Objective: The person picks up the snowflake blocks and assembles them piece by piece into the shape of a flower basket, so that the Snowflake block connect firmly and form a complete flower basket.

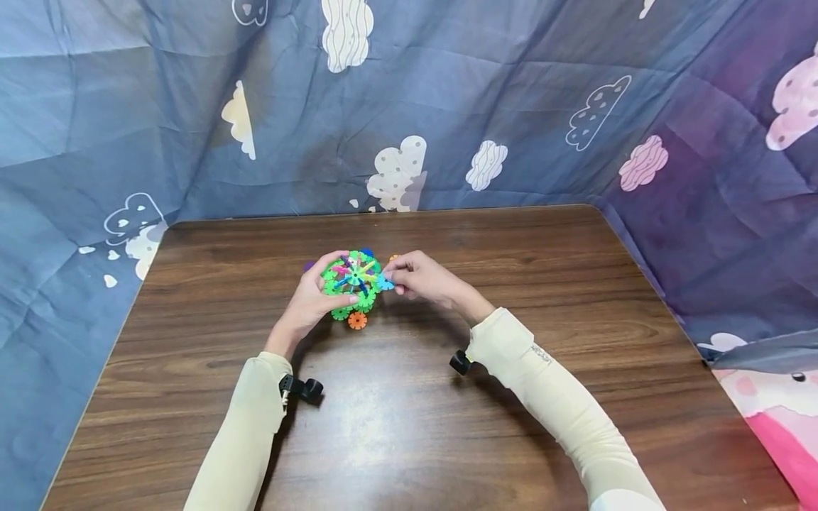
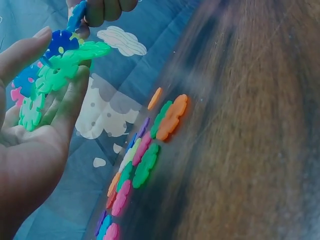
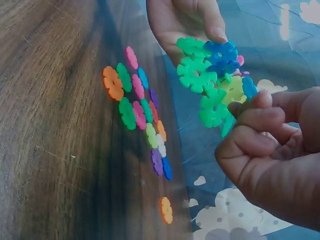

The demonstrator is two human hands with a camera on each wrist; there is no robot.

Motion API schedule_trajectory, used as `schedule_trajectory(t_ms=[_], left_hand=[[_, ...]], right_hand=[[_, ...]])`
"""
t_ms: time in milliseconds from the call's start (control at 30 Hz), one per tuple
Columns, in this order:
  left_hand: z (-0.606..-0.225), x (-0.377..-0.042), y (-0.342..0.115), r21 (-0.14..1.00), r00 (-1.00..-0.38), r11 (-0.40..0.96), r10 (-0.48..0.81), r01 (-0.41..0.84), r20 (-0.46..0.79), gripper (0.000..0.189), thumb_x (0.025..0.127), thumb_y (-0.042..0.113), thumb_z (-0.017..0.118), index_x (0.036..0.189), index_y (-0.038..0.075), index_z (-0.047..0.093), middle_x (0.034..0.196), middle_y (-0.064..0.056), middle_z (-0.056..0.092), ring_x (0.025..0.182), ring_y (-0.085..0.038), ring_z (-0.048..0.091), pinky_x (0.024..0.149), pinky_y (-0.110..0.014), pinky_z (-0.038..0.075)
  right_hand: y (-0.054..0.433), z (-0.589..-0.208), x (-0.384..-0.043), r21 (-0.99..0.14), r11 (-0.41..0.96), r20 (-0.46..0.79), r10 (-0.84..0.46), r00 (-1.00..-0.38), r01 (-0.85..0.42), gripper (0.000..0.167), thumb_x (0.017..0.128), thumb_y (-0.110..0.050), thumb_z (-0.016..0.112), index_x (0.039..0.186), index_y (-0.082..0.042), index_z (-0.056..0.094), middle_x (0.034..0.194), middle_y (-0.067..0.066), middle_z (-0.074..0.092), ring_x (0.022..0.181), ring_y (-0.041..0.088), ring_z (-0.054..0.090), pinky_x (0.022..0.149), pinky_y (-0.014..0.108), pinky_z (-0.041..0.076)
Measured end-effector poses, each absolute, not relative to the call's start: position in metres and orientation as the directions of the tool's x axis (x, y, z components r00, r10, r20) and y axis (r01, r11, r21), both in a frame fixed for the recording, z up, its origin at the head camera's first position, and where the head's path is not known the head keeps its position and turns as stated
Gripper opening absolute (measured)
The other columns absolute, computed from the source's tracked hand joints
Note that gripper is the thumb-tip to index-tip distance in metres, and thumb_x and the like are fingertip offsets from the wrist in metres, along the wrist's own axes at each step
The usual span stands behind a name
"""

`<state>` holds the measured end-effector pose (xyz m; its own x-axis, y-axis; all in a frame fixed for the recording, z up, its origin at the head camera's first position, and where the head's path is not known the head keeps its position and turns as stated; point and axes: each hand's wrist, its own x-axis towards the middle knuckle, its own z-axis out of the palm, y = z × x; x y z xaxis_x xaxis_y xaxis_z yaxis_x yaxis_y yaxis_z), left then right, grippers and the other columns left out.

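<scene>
Interlocking flower-shaped plastic discs are joined into a wheel [image 1: 355, 275], with a green rim and multicoloured spokes. My left hand [image 1: 307, 301] grips it above the table, thumb on the near side and fingers around the far side. At the wheel's right edge, my right hand [image 1: 427, 279] pinches a light blue disc [image 1: 385, 282] between thumb and fingertips. In the right wrist view that blue disc [image 3: 249, 87] meets a yellow disc [image 3: 233, 90] on the wheel; whether they are slotted together cannot be told. Part of the wheel is hidden behind my left fingers and thumb.
Loose discs in several colours lie on the brown wooden table [image 1: 511, 284] beneath the wheel, among them an orange disc [image 3: 113, 84] and a green disc [image 2: 146, 166]. A blue cloud-printed cloth [image 1: 447, 106] hangs behind the table's far edge.
</scene>
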<state>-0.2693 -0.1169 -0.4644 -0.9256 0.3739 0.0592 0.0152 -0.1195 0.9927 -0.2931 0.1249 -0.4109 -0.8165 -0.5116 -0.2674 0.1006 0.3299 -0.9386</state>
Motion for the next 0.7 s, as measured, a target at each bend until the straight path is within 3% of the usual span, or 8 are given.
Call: schedule_trajectory(t_ms=[100, 333, 700], left_hand=[[-0.464, -0.269, -0.117, 0.994, -0.926, -0.107, 0.375, 0.010, 0.050, 0.080, 0.083, -0.010, 0.072, 0.151, 0.009, 0.035, 0.124, -0.007, 0.058, 0.099, -0.012, 0.067, 0.084, -0.024, 0.058], [-0.464, -0.268, -0.116, 0.995, -0.925, -0.099, 0.376, 0.015, 0.051, 0.077, 0.083, -0.009, 0.072, 0.150, 0.010, 0.037, 0.126, -0.012, 0.057, 0.098, -0.010, 0.066, 0.084, -0.024, 0.058], [-0.466, -0.273, -0.113, 0.997, -0.931, 0.029, 0.361, 0.069, 0.054, 0.080, 0.083, 0.001, 0.078, 0.152, 0.010, 0.038, 0.139, -0.017, 0.053, 0.105, -0.010, 0.062, 0.087, -0.021, 0.055]], right_hand=[[0.123, -0.410, -0.292, -0.939, 0.338, -0.234, -0.476, -0.847, 0.069, 0.020, 0.100, -0.003, 0.050, 0.106, 0.009, 0.065, 0.060, 0.001, 0.052, 0.048, 0.008, 0.037, 0.046, 0.020, 0.029], [0.118, -0.410, -0.288, -0.950, 0.293, -0.235, -0.453, -0.860, 0.106, 0.014, 0.098, -0.001, 0.053, 0.096, 0.008, 0.064, 0.061, 0.007, 0.062, 0.049, 0.008, 0.053, 0.047, 0.019, 0.043], [0.113, -0.414, -0.285, -0.954, 0.248, -0.260, -0.395, -0.881, 0.171, 0.011, 0.099, -0.001, 0.054, 0.096, 0.008, 0.060, 0.060, 0.006, 0.062, 0.048, 0.008, 0.054, 0.048, 0.019, 0.046]])
